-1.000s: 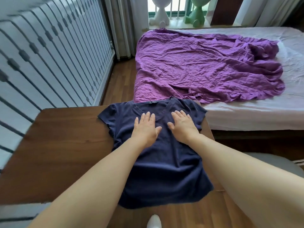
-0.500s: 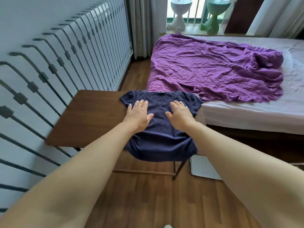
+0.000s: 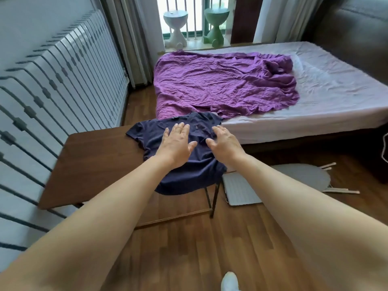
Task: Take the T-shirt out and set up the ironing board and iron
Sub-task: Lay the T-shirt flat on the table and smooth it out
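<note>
Where the T-shirt lies: flat on the right end of the table, hem draped over the near edge.
Long axis: 12 to 6 o'clock; collar at 12, toward the bed; hem at 6; one sleeve out at 10.
Left hand: palm down on the chest, fingers straight and close together.
Right hand: palm down just beside it at 3 o'clock, fingers slightly spread; contact with the cloth unclear.
Ironing board: flat on the floor, at 3 o'clock of the table.
Purple sheet: spread on the bed, at 12 to 1 o'clock.
</note>
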